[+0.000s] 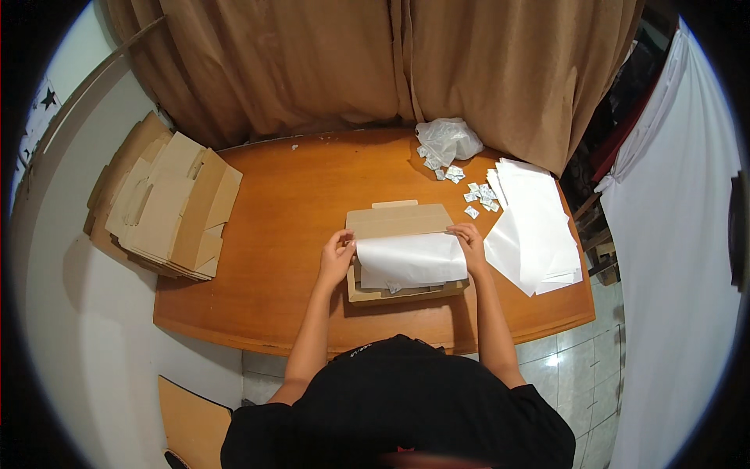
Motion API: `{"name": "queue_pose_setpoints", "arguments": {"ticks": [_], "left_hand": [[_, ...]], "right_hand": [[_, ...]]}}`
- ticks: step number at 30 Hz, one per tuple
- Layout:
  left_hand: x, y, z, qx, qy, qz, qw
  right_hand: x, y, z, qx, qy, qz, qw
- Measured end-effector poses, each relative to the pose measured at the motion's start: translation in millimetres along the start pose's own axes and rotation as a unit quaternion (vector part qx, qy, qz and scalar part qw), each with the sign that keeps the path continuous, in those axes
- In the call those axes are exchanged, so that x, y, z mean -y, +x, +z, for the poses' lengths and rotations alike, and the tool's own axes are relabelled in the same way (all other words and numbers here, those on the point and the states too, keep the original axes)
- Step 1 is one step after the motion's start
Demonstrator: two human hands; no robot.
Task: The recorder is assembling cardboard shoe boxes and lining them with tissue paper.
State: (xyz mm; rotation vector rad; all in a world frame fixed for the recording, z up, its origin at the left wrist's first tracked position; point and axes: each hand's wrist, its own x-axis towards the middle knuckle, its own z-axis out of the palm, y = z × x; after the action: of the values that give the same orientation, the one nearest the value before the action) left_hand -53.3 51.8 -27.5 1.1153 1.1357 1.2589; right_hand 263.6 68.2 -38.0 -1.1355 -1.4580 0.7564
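Your left hand (337, 256) pinches the paper (410, 262) at its left edge; your right hand (470, 245) touches its upper right corner, fingers' closure unclear. The paper lies between both hands, over the open box (369, 297) on the table (289, 203).

This is looking like a room in a home, one part of it serving as a workplace. Brown curtains (297, 70) are hanging behind a wooden tabletop (281, 195), a pale wall (117, 336) is running along the left, white cloth (664, 203) is draping down the right, and glossy floor tiles (574, 383) are showing below. Supplies are marking the working part: folded cardboard (160, 207) is resting in a stack, white sheets (539, 227) are lying in a pile, small packets (480, 197) are lying near a plastic bag (453, 139), and an open box (398, 220) is sitting nearest the person.
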Motion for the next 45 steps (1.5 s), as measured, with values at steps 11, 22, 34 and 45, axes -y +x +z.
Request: {"name": "queue_pose_setpoints", "arguments": {"ticks": [11, 22, 34, 45], "left_hand": [[-14, -12, 11, -0.013, -0.076, -0.026, 0.997], [-16, -14, 14, -0.057, -0.041, 0.009, 0.997], [-6, -18, 2, -0.040, 0.105, 0.178, 0.978], [-14, -29, 16, -0.003, 0.037, 0.049, 0.998]], "right_hand": [[8, -5, -13, 0.031, 0.178, 0.179, 0.967], [29, -11, -7, 0.036, 0.105, 0.154, 0.982], [26, -24, 4, -0.053, -0.008, 0.073, 0.996], [40, -36, 9, 0.040, -0.086, 0.038, 0.995]]}}
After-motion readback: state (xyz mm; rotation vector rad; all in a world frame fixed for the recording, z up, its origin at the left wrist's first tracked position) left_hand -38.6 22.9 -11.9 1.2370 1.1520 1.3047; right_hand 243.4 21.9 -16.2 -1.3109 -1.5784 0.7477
